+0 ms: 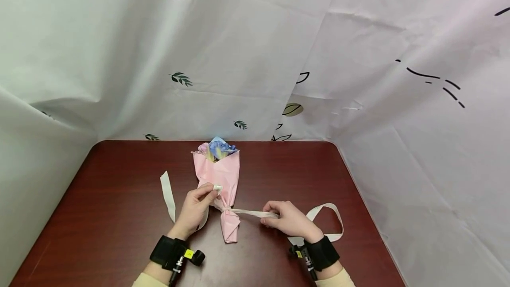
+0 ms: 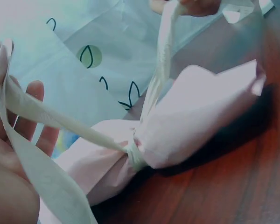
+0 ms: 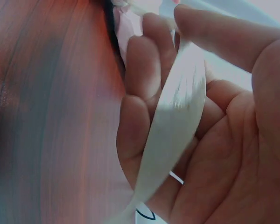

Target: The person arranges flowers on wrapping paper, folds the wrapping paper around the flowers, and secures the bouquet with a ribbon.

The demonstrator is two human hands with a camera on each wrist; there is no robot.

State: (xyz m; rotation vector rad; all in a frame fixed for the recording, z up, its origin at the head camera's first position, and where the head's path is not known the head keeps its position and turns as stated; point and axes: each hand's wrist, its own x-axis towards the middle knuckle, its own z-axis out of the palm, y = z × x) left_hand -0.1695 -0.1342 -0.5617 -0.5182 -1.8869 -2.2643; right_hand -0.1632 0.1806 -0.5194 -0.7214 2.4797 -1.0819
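A bouquet in pink wrapping paper (image 1: 223,172) lies on the table, its blue and pink flowers (image 1: 219,149) toward the back. White ribbon (image 2: 136,156) is wound around its gathered neck. My left hand (image 1: 198,205) pinches one ribbon end between thumb and finger, just left of the neck and above the paper. To the right, my right hand (image 1: 288,218) pinches the other length, which runs straight from the neck. In the right wrist view the ribbon (image 3: 172,121) crosses the palm below the pinching fingertips.
A loose ribbon tail (image 1: 168,196) trails on the left, and another loop (image 1: 338,220) curls right of my right hand. The dark red table (image 1: 119,189) meets a white patterned cloth (image 1: 239,56) at its back and sides. Each wrist wears a black strap (image 1: 169,251) with a camera.
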